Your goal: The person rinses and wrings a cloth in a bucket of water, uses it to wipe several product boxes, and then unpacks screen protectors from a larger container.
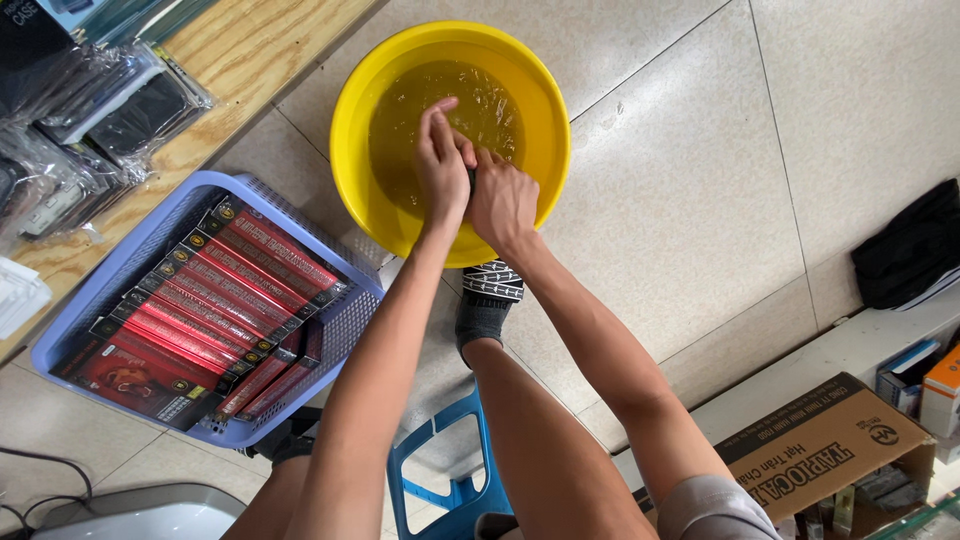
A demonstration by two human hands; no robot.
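Head view, looking straight down.

Yellow basin [352, 120]: round plastic, standing on the tiled floor [700, 180], part filled with murky water. Judged heavy and sloshy while full; the rim is the place to take hold.

Left hand [440, 165] and right hand [503, 203]: both are working in the basin, pressed together and closing around a small dark item [470, 178] between them. It is mostly hidden by the fingers, so its kind cannot be told; possibly soft cloth. Wet, it is likely handling slippery and light, best pinched with both hands over the water.

Blue plastic basket [120, 270]: just left of the basin, packed with long red and black boxes [215, 300] lying side by side.

Wooden bench [240, 60]: upper left, carrying clear-wrapped packets [110, 110].

Blue stool [440, 470]: under the person, a slippered foot [487, 300] touching the basin's near edge.

Cardboard box [820, 445]: lower right.

Open room: bare floor is lying to the right of and beyond the basin; the left side is crowded by the basket.
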